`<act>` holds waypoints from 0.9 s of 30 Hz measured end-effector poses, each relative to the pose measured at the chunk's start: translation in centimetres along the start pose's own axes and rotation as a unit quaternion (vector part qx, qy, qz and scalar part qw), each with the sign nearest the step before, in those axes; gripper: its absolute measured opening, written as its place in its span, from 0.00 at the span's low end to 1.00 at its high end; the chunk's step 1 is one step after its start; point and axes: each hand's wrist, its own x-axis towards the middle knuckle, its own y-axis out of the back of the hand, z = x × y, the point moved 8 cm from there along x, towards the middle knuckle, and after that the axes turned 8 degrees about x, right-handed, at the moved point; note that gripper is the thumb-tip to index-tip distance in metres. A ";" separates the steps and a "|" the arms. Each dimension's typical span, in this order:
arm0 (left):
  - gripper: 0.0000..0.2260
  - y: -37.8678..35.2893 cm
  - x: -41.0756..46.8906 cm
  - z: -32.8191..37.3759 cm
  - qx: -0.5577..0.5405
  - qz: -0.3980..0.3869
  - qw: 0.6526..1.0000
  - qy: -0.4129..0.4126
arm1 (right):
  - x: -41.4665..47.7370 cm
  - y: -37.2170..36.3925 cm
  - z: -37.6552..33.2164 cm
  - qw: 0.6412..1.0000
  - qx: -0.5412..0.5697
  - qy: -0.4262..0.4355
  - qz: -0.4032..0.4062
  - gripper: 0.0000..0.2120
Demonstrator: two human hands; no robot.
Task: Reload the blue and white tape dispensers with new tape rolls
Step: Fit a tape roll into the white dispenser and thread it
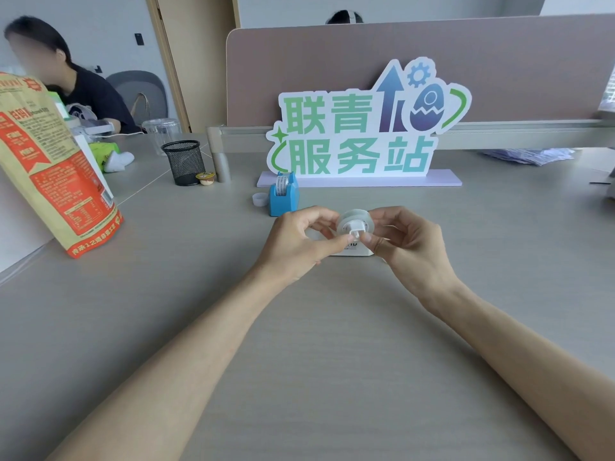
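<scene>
A blue tape dispenser stands on the desk with a roll of tape seated in its top. Both hands are raised just in front of it. My left hand and my right hand together pinch a clear tape roll that has a white hub in its core. Below and behind the hands lies the white tape dispenser, mostly hidden by my fingers. A small white ring lies on the desk left of the blue dispenser.
A green and white sign stands at the back against a divider. A black mesh pen cup and a small cup sit back left. A large paper bag stands at far left. Another person sits behind it.
</scene>
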 end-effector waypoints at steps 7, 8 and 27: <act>0.06 0.2 -0.1 0.1 0.009 0.006 1.000 -0.010 | -0.1 0.1 0.0 1.000 -0.012 0.010 0.011 0.10; 0.05 0.2 -0.1 0.1 0.009 0.007 1.000 -0.009 | -0.1 0.1 0.0 1.000 -0.012 0.009 0.013 0.10; 0.04 0.3 -0.5 -0.1 0.014 0.013 0.999 0.036 | -0.1 0.6 -0.2 0.998 -0.025 0.000 0.050 0.10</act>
